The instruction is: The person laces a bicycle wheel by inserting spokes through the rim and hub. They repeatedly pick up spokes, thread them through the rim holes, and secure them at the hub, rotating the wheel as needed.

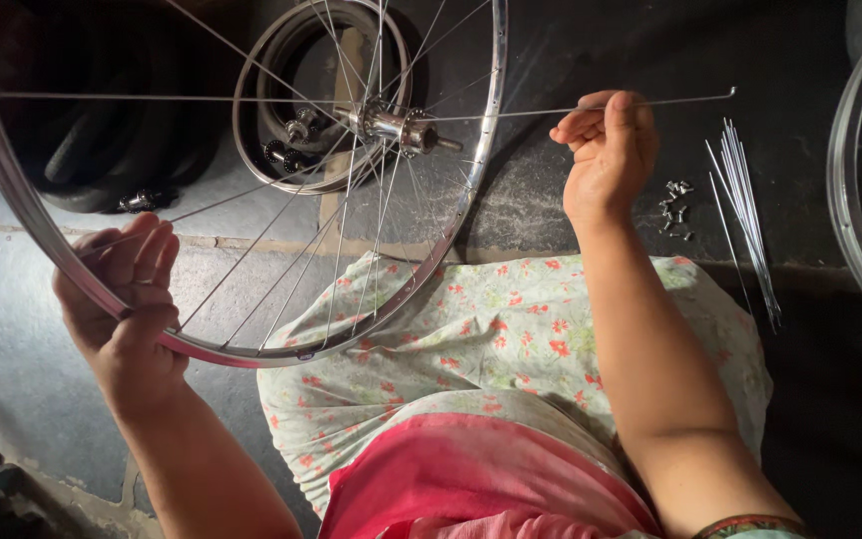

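Note:
My left hand (127, 299) grips the lower left rim of a silver bicycle wheel (471, 170) that stands tilted over my lap. Its hub (391, 125) with several spokes sits near the top middle. My right hand (606, 150) pinches a long thin spoke (690, 98) between thumb and fingers. The spoke runs level from the hub side out to the right, with a bent end at the far right.
A bundle of loose spokes (745, 215) and a small heap of spoke nipples (675, 205) lie on the dark floor at right. Another wheel rim (855, 220) curves along the right edge. A smaller rim (251, 75) and black tyres (102, 150) lie behind the wheel.

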